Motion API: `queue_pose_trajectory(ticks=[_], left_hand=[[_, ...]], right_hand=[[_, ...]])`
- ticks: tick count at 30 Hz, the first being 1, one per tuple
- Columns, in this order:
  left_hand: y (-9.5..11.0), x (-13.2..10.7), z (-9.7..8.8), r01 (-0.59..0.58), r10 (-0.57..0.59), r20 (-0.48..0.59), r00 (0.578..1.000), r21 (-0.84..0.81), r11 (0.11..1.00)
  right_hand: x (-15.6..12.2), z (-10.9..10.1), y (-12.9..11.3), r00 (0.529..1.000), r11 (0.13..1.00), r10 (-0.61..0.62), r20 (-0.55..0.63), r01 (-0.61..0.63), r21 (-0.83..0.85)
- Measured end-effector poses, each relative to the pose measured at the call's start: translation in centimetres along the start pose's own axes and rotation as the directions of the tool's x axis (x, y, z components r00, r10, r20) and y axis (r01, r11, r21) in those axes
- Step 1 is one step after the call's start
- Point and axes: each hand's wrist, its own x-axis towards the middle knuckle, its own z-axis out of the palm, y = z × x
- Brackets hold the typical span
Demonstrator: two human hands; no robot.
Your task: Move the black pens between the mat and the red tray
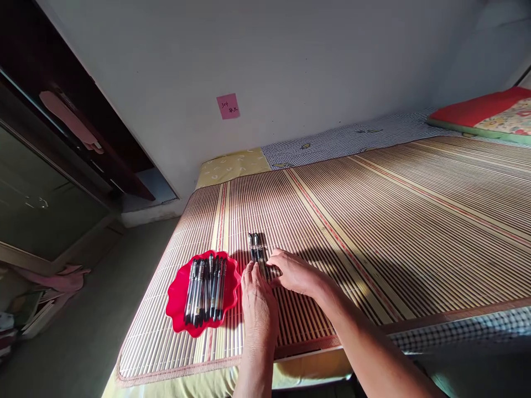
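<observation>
Two clear pens with black caps (255, 247) lie side by side on the bamboo mat, pointing away from me. My left hand (259, 301) rests over their lower ends with its fingers together and closed on them, hiding that part. Just to their right, my right hand (292, 272) is bent toward the pens, thumb and fingers apart; whether its fingertips touch them I cannot tell. Left of my hands, a red scalloped plate (176, 298) holds several similar pens (205, 290), laid roughly parallel.
The bamboo mat (373, 204) covers a bed beside a pale wall (315, 61). A pink paper note (228, 106) is stuck on the wall. A red and floral folded cloth (468, 113) lies at the far right. Floor (124, 287) and a glass-fronted cabinet (41, 193) are at left.
</observation>
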Motion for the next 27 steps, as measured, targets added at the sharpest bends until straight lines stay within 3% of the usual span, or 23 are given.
queue_pose_trajectory(ticks=[27], left_hand=[[1.2, 0.0, -1.3, -0.015, 0.006, 0.142, 0.99, 0.062, 0.998]], right_hand=[[0.5, 1.0, 0.1, 0.998, 0.999, -0.01, -0.061, 0.008, -0.042]])
